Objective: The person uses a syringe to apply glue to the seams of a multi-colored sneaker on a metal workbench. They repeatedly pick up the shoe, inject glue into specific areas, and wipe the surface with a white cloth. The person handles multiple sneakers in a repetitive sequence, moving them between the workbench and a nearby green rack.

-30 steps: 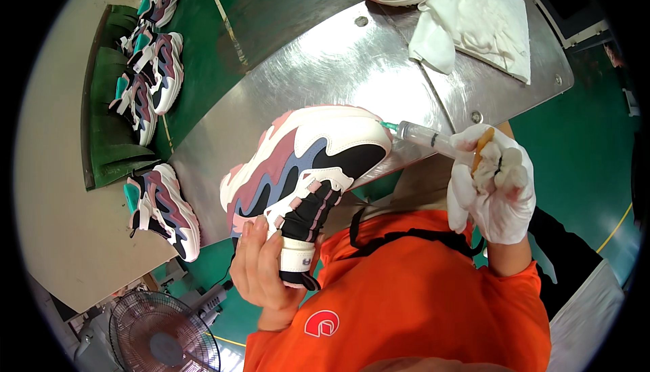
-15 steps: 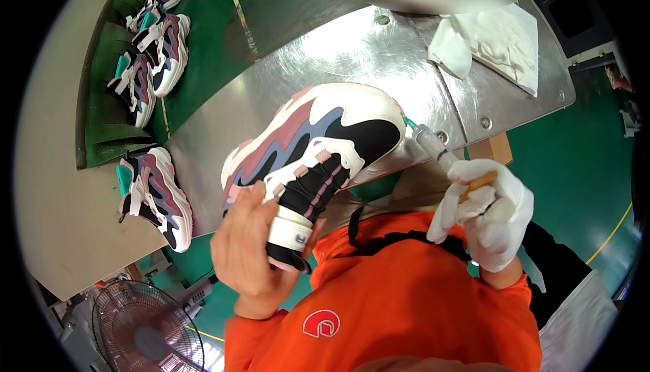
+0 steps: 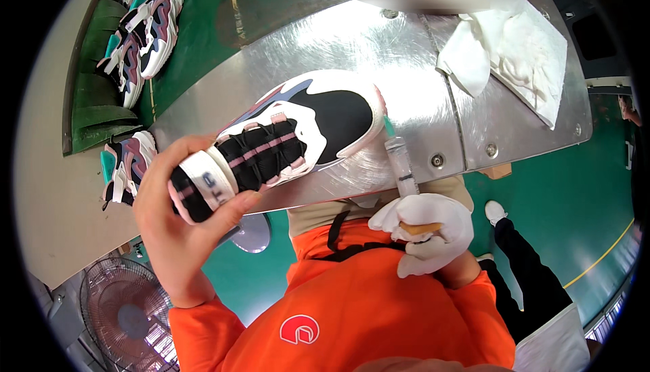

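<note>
A sneaker [image 3: 336,125] in white, black, mauve and blue lies tilted over the metal tabletop, toe to the right and laces facing up. My bare left hand [image 3: 177,226] is wrapped round its heel and collar, thumb by the tongue. A white glove covers my right hand [image 3: 443,235], which is closed on a clear syringe [image 3: 401,165]. The syringe's green tip points up at the sole edge by the toe, touching it or very close. Something tan-brown shows between the gloved fingers; what it is I cannot make out.
White cloths [image 3: 528,57] lie on the metal table [image 3: 325,40] at the far right. More sneakers [image 3: 162,33] stand at the left on a green conveyor belt [image 3: 203,13], one [image 3: 128,165] nearer me. A fan [image 3: 128,314] stands lower left. Another person's legs [image 3: 535,270] show at right.
My left hand has rolled the sneaker from its side so the laces face up, gripping the heel further left. My right hand and the syringe have moved left; the syringe now stands steeper.
</note>
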`<action>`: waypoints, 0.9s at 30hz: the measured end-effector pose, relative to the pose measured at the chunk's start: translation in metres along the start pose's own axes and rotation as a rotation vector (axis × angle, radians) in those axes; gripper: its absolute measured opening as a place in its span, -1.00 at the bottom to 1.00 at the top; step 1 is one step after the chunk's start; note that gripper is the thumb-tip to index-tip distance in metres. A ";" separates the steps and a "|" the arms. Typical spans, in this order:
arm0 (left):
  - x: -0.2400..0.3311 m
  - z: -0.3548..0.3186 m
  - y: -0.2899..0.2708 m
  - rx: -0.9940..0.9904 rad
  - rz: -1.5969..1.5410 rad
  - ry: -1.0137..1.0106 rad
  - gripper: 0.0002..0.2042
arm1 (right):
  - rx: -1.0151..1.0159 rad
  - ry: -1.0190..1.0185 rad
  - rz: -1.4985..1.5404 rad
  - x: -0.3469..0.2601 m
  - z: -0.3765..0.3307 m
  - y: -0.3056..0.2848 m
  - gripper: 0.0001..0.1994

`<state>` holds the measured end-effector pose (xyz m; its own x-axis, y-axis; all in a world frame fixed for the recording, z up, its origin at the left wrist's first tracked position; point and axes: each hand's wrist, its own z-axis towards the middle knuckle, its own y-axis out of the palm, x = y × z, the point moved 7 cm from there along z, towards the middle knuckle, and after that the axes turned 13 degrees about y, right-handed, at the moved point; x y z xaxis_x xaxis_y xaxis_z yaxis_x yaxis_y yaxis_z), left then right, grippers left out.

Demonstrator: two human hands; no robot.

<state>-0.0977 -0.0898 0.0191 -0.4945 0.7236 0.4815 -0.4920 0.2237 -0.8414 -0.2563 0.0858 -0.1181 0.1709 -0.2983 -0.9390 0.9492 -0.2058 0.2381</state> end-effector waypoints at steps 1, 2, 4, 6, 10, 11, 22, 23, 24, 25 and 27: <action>-0.002 0.003 0.001 -0.006 -0.031 -0.009 -0.47 | 0.003 -0.009 -0.016 0.001 0.002 0.001 -0.50; -0.004 0.005 0.001 -0.013 -0.061 -0.018 -0.48 | 0.006 -0.018 -0.031 0.002 0.003 0.002 -0.51; -0.009 0.010 0.003 -0.036 -0.127 -0.059 -0.48 | 0.021 0.018 -0.042 0.006 0.004 0.002 -0.52; -0.013 0.014 0.005 -0.074 -0.130 -0.065 -0.47 | 0.047 0.109 -0.034 0.013 0.003 0.001 -0.54; -0.014 0.022 0.005 -0.151 -0.106 -0.047 -0.43 | 0.013 -0.136 -0.114 0.014 -0.001 0.002 -0.46; -0.005 0.027 0.003 -0.296 -0.067 0.058 -0.40 | 0.010 -0.112 -0.074 0.018 -0.002 0.004 -0.43; 0.016 0.116 0.154 -1.412 -0.253 0.386 -0.46 | 0.059 0.081 0.327 0.017 -0.009 0.006 -0.37; 0.014 0.114 0.165 -1.466 -0.242 0.446 -0.48 | 0.081 0.113 0.322 0.015 -0.008 0.005 -0.38; 0.013 0.115 0.165 -1.409 -0.263 0.448 -0.50 | 0.103 0.144 0.319 0.014 -0.009 0.004 -0.39; 0.016 0.113 0.161 -1.356 -0.286 0.452 -0.52 | 0.130 0.178 0.318 0.012 -0.011 0.003 -0.40; 0.025 0.110 0.140 -1.248 -0.318 0.378 -0.55 | 0.105 0.204 0.419 0.007 -0.008 0.000 -0.36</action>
<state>-0.2581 -0.1124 -0.0591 -0.1551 0.6188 0.7701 0.5301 0.7099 -0.4637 -0.2526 0.0912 -0.1266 0.5919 -0.1887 -0.7836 0.7572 -0.2031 0.6209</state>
